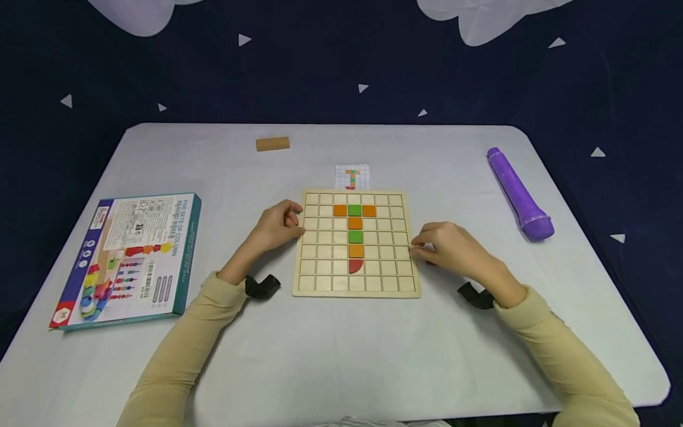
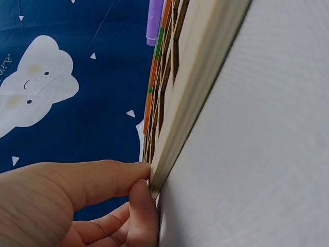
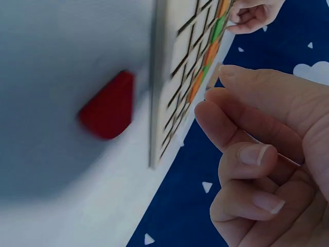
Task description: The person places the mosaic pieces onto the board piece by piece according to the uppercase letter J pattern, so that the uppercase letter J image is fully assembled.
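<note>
A square wooden grid board [image 1: 322, 283] lies mid-table. On it, orange squares [image 1: 355, 251] and green squares [image 1: 354, 237] form a T above a red quarter-circle piece [image 1: 355, 266]. My left hand [image 1: 277, 225] pinches the board's left edge, thumb on top and index finger against the side in the left wrist view. At the right edge is my right hand [image 1: 450, 249], its fingers loosely bent with nothing between them. A second red rounded piece [image 3: 109, 108] lies on the table beside the board, mostly hidden under that hand in the head view.
A small printed pattern card [image 1: 360, 176] lies just behind the board. Farther back is a brown block [image 1: 273, 144]. A boxed toy set [image 1: 128, 255] occupies the left side, and a purple microphone-shaped object [image 1: 517, 193] the right.
</note>
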The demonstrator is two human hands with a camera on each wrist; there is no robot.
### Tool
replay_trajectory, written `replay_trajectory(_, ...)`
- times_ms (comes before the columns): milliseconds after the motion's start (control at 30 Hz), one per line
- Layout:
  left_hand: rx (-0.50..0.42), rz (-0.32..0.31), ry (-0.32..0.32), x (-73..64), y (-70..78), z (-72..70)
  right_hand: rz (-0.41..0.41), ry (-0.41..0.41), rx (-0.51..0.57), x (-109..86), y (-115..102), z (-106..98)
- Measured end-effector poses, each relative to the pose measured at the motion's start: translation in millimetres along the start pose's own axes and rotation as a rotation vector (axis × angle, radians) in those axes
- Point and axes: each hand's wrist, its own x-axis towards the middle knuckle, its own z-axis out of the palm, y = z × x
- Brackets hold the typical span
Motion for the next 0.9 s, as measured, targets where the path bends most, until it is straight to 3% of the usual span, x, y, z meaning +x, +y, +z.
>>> replay_trajectory(500, -0.004, 0.0, 0.002, 0.1, -0.1, 0.2, 0.079, -0.025, -0.011, -18.8, 15.3, 1.7)
replay_trajectory(900, -0.011, 0.007, 0.003, -0.1, -0.9, 0.6, 0.263, -0.081, 0.01, -21.5, 16.4, 6.7)
